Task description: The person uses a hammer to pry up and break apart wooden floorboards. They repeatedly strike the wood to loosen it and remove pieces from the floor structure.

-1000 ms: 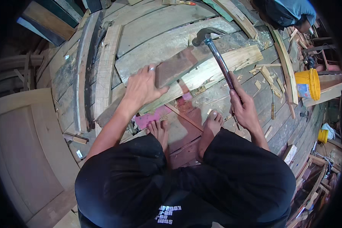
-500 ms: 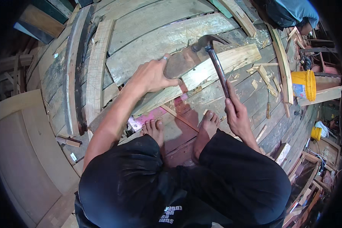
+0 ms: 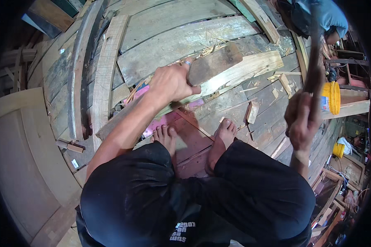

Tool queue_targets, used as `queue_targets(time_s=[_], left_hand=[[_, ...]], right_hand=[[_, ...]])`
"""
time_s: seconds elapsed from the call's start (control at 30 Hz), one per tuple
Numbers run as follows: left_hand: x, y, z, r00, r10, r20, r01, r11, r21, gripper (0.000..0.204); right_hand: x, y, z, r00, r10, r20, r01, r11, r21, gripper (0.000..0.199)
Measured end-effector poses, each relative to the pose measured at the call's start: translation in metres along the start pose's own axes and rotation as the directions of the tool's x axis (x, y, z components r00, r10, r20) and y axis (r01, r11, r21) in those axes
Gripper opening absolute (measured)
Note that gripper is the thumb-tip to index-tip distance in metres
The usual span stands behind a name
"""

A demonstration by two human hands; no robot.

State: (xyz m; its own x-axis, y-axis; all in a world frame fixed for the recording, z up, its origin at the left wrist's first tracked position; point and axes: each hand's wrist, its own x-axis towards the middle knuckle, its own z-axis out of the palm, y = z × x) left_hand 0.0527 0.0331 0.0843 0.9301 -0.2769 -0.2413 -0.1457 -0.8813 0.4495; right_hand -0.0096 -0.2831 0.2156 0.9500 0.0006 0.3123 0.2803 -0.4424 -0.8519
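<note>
My left hand [image 3: 170, 84] is closed round the left end of a worn brown wooden block [image 3: 216, 64], thumb on the near side and fingers on the far side. The block rests against a long pale board [image 3: 245, 70], covering part of its top. Off to the right, my right hand [image 3: 303, 121] grips the claw hammer by its handle [image 3: 316, 61], which points up and is smeared by motion. The hammer's head does not show clearly. Wood splinters [image 3: 212, 49] lie just beyond the block.
Shavings and offcuts [image 3: 252, 112] litter the plank floor near my feet. Long timbers [image 3: 107, 74] lie to the left, beside a curved wooden panel [image 3: 29, 164]. A yellow bucket [image 3: 333, 99] stands at right. Another person's blue-grey clothing [image 3: 334, 18] shows at top right.
My right hand has swung the hammer up and to the right, away from the board. The brown block has shifted right and now covers more of the pale board.
</note>
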Motion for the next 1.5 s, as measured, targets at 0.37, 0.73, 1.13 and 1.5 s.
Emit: queue_targets(time_s=[0.37,0.73,1.13,1.5], left_hand=[[-0.004,0.020,0.006,0.992,0.061,-0.111,-0.042,0.985,0.165,0.096],[-0.017,0.044,0.033,0.997,0.068,-0.042,-0.048,0.932,0.359,0.094],[0.009,0.026,0.015,0.991,0.134,0.013,-0.132,0.954,0.269,0.091],[0.004,0.038,0.020,0.996,0.081,0.027,-0.085,0.922,0.378,0.097]], right_hand=[[-0.032,0.046,-0.004,0.826,0.354,0.439,-0.185,0.905,-0.382,0.059],[-0.008,-0.013,-0.017,0.979,0.130,-0.156,-0.095,0.973,0.211,0.059],[-0.053,0.076,0.008,0.804,0.558,0.204,-0.564,0.825,-0.033,0.054],[-0.036,0.050,0.008,0.986,0.163,-0.045,-0.150,0.966,0.211,0.058]])
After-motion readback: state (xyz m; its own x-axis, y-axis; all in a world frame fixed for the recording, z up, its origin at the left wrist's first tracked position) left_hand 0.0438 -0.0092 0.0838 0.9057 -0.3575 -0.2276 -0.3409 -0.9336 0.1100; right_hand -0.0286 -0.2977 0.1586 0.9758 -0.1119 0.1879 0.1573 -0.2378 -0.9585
